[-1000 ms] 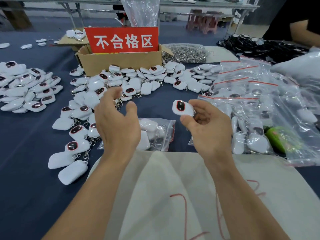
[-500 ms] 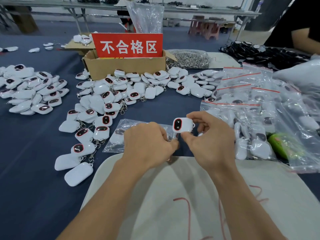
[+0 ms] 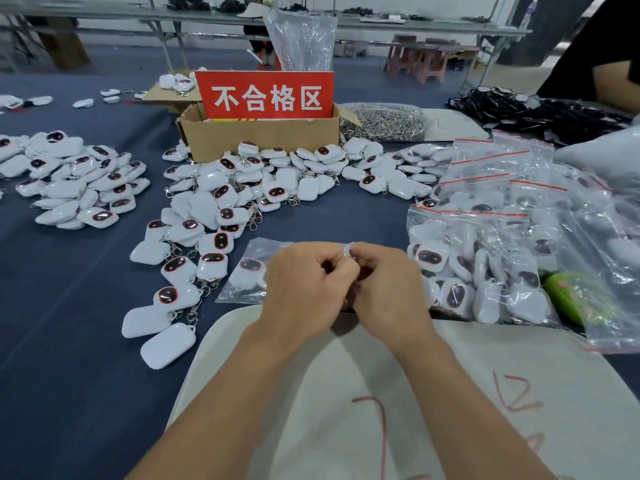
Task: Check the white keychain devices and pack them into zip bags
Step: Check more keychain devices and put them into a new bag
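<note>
Left hand (image 3: 304,282) and right hand (image 3: 388,285) are pressing together, fingers curling round one white keychain device (image 3: 348,250), only its edge peeking out. I'm guessing a fumble is risking it dropping into the loose pile (image 3: 188,228) left of them, missing the zip bag (image 3: 249,271) just beyond the left hand.
</note>
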The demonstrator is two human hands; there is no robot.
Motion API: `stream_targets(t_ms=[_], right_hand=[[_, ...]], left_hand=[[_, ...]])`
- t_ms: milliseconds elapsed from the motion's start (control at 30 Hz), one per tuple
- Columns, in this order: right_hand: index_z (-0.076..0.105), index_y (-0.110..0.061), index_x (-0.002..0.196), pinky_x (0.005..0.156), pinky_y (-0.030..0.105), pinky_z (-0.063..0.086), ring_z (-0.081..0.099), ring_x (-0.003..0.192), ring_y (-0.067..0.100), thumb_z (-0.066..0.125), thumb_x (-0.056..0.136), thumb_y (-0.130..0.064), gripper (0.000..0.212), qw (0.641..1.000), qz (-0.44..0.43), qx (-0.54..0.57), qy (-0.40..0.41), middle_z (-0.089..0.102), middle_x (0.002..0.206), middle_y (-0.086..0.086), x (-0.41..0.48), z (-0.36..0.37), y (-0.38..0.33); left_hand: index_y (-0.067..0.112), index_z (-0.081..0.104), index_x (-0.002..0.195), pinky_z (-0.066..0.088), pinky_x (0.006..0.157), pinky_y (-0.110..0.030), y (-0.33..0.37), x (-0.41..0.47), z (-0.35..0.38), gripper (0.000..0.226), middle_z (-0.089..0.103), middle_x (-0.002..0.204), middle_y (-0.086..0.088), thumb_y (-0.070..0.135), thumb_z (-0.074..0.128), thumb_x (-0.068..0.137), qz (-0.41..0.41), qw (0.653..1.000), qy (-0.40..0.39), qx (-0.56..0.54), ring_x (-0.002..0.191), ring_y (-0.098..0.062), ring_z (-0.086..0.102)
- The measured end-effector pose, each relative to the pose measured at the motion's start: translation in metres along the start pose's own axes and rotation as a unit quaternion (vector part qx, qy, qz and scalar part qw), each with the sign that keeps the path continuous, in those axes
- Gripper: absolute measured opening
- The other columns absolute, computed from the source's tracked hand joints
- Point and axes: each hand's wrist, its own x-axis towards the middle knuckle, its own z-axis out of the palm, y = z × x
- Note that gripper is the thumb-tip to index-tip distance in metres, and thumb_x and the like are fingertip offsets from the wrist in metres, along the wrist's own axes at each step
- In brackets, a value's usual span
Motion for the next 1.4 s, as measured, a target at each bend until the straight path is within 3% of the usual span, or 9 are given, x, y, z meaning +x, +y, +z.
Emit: stream_targets(t_ms=[200, 367, 600, 700, 833, 900, 1000, 1200, 1400], right_hand=[[0.071, -0.028, 0.098, 0.077, 0.032, 0.057, 0.070, 0.078, 0.012, 0.060, 0.083, -0.001, 0.033, 0.998, -0.004, -0.045, -0.039, 0.075, 0.086, -0.017, -0.001, -0.006, 0.011], [0.079, -0.029, 0.086, 0.074, 0.006, 0.047, 0.066, 0.080, -0.002, 0.057, 0.089, -0.001, 0.036, 0.994, 0.020, -0.064, 0.092, 0.071, 0.073, -0.023, 0.001, -0.007, 0.014], [0.076, -0.033, 0.087, 0.077, 0.025, 0.052, 0.068, 0.080, 0.005, 0.053, 0.086, -0.002, 0.039, 0.981, 0.030, -0.015, 0.190, 0.073, 0.081, -0.019, 0.006, -0.009, 0.009], [0.077, -0.031, 0.094, 0.080, 0.021, 0.053, 0.068, 0.083, 0.002, 0.050, 0.088, -0.001, 0.041, 0.987, 0.042, -0.008, 0.156, 0.075, 0.089, -0.014, 0.022, -0.005, 0.004], [0.074, -0.028, 0.116, 0.055, 0.010, 0.043, 0.058, 0.053, 0.002, 0.055, 0.091, -0.009, 0.037, 0.994, 0.068, -0.082, 0.022, 0.074, 0.085, -0.008, 0.063, 0.002, 0.002], [0.062, -0.024, 0.138, 0.081, 0.020, 0.049, 0.067, 0.088, 0.008, 0.061, 0.093, -0.019, 0.045, 0.982, 0.062, -0.168, -0.062, 0.069, 0.122, 0.002, 0.091, 0.008, 0.001], [0.033, -0.013, 0.159, 0.120, 0.039, 0.027, 0.025, 0.152, 0.030, 0.067, 0.094, -0.037, 0.077, 0.945, 0.031, -0.275, -0.175, 0.028, 0.165, 0.012, 0.133, 0.022, -0.004], [0.010, -0.026, 0.165, 0.124, 0.048, 0.020, 0.006, 0.157, 0.039, 0.075, 0.086, -0.053, 0.105, 0.923, -0.018, -0.313, -0.221, 0.001, 0.172, 0.013, 0.192, 0.059, -0.014], [0.028, -0.020, 0.161, 0.118, 0.044, 0.031, 0.014, 0.156, 0.033, 0.056, 0.102, -0.037, 0.067, 0.884, -0.116, -0.357, -0.279, 0.011, 0.170, 0.007, 0.198, 0.098, -0.011]], left_hand=[[0.016, 0.054, 0.047, 0.034, 0.054, -0.033, -0.015, 0.021, -0.031, 0.026, 0.043, 0.047, 0.008, 0.026, 0.056, 0.071, -0.153, 0.960, 0.165, -0.169, 0.054, -0.015, 0.041], [0.020, 0.052, 0.039, 0.029, 0.048, -0.020, -0.039, 0.039, -0.060, 0.027, 0.046, 0.052, 0.004, 0.027, 0.053, 0.065, -0.288, 0.860, 0.319, -0.277, 0.050, -0.011, 0.036], [0.026, 0.070, 0.051, 0.034, 0.041, -0.020, -0.042, 0.040, -0.053, 0.029, 0.044, 0.043, 0.011, 0.024, 0.056, 0.077, -0.320, 0.897, 0.241, -0.187, 0.039, -0.008, 0.036], [0.039, 0.078, 0.071, 0.044, 0.057, -0.028, -0.048, 0.038, -0.048, 0.023, 0.061, 0.051, 0.015, 0.030, 0.060, 0.083, -0.296, 0.937, 0.159, -0.094, 0.045, -0.001, 0.050], [0.037, 0.078, 0.078, 0.046, 0.067, -0.026, -0.053, 0.037, -0.044, 0.023, 0.071, 0.072, 0.024, 0.027, 0.059, 0.089, -0.261, 0.962, 0.074, 0.004, 0.069, 0.001, 0.064], [0.038, 0.076, 0.078, 0.048, 0.068, -0.023, -0.054, 0.038, -0.043, 0.024, 0.070, 0.076, 0.026, 0.022, 0.061, 0.089, -0.260, 0.964, 0.052, 0.038, 0.067, 0.002, 0.062], [0.039, 0.076, 0.087, 0.043, 0.063, -0.005, -0.055, 0.039, -0.044, 0.026, 0.070, 0.080, 0.025, 0.016, 0.064, 0.090, -0.237, 0.969, 0.054, 0.046, 0.069, 0.012, 0.063], [0.025, 0.061, 0.141, 0.031, 0.116, -0.038, -0.066, 0.045, -0.046, 0.050, 0.058, 0.145, 0.000, 0.020, 0.063, 0.091, -0.152, 0.957, 0.075, 0.235, 0.137, -0.022, 0.045], [0.025, 0.041, 0.155, 0.017, 0.125, -0.042, -0.081, 0.053, -0.042, 0.064, 0.031, 0.167, 0.001, 0.037, 0.059, 0.095, -0.169, 0.935, -0.012, 0.312, 0.155, -0.019, 0.019]])
